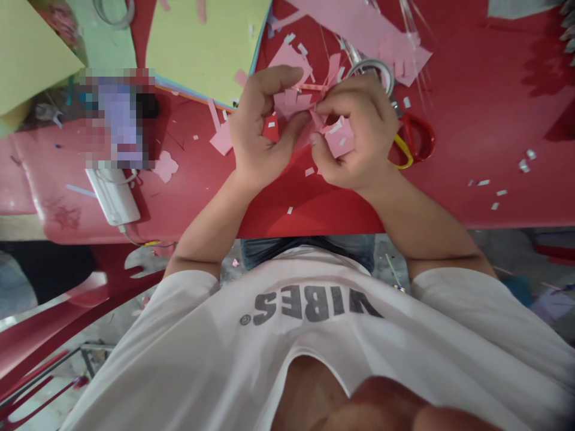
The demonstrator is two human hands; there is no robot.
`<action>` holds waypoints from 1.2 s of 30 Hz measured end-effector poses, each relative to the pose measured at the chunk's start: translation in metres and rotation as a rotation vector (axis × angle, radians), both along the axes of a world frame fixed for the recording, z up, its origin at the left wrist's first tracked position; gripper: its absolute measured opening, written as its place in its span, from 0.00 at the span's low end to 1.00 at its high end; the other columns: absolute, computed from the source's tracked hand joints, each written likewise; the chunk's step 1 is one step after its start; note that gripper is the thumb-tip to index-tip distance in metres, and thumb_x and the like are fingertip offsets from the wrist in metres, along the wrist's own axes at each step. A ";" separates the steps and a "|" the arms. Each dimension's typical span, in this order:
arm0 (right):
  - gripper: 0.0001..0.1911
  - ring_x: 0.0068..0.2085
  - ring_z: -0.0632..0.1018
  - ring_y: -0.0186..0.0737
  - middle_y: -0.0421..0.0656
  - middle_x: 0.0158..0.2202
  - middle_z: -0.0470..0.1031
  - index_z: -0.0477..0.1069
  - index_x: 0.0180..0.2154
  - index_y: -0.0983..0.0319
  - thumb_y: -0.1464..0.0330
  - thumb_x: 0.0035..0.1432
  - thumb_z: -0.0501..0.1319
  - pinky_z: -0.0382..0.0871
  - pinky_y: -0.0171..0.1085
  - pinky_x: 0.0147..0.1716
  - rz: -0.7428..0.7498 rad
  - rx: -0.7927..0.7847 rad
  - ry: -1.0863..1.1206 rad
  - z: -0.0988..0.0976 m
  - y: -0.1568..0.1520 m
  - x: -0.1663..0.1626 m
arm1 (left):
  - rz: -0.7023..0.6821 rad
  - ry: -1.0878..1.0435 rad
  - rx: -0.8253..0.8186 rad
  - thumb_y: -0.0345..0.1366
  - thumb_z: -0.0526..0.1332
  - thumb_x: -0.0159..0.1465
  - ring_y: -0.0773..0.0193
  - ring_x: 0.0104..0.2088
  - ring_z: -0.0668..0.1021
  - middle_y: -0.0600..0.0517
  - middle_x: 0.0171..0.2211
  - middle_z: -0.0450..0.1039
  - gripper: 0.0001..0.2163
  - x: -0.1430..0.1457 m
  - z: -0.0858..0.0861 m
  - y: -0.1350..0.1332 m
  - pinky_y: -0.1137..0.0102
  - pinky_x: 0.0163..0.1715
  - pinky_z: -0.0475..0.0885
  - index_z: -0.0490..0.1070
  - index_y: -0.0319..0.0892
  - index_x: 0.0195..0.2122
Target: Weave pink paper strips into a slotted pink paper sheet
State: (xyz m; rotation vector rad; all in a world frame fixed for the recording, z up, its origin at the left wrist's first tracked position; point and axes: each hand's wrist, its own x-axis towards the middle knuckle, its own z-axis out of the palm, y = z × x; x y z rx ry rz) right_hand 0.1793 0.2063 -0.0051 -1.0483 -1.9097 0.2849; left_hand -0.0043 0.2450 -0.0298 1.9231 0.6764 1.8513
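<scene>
Small folded pink paper piece (317,118) is between my two hands above the red table. My right hand (366,129) pinches it with thumb and bent fingers. From the other side, the thumb of my left hand (263,129) presses at the paper's left edge, its index finger curled apart above and its other fingers mostly hidden. Pink paper scraps (339,137) lie under and around both hands. Just beyond my right hand is a roll of clear tape (381,73), and red-and-yellow scissors (417,136) lie partly covered by that hand.
Yellow paper sheets (202,51) are stacked at the back left. A larger pink sheet (359,27) lies at the back. At left, a white power bank (114,200) with a cable sits near the edge of the red table (471,120). Another tape roll (114,21) rests farther back.
</scene>
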 end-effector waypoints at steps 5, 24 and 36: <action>0.15 0.45 0.78 0.49 0.43 0.43 0.75 0.70 0.44 0.52 0.50 0.64 0.57 0.76 0.54 0.47 -0.012 0.014 -0.029 -0.001 0.000 0.000 | 0.027 0.009 0.067 0.61 0.60 0.64 0.62 0.42 0.80 0.50 0.44 0.74 0.25 0.001 -0.002 0.004 0.70 0.35 0.77 0.70 0.52 0.56; 0.10 0.48 0.77 0.52 0.43 0.36 0.75 0.70 0.38 0.52 0.54 0.65 0.57 0.69 0.55 0.51 -0.018 -0.089 -0.072 0.006 0.002 0.001 | -0.160 0.273 -0.087 0.57 0.64 0.64 0.59 0.53 0.77 0.54 0.54 0.73 0.26 -0.017 -0.004 0.005 0.66 0.50 0.77 0.63 0.58 0.61; 0.07 0.44 0.79 0.50 0.42 0.36 0.77 0.69 0.40 0.50 0.59 0.68 0.54 0.69 0.57 0.52 -0.064 -0.107 -0.202 0.012 -0.001 0.001 | -0.103 0.207 0.022 0.64 0.59 0.62 0.57 0.46 0.81 0.50 0.48 0.76 0.29 -0.010 -0.009 0.008 0.65 0.41 0.81 0.66 0.56 0.59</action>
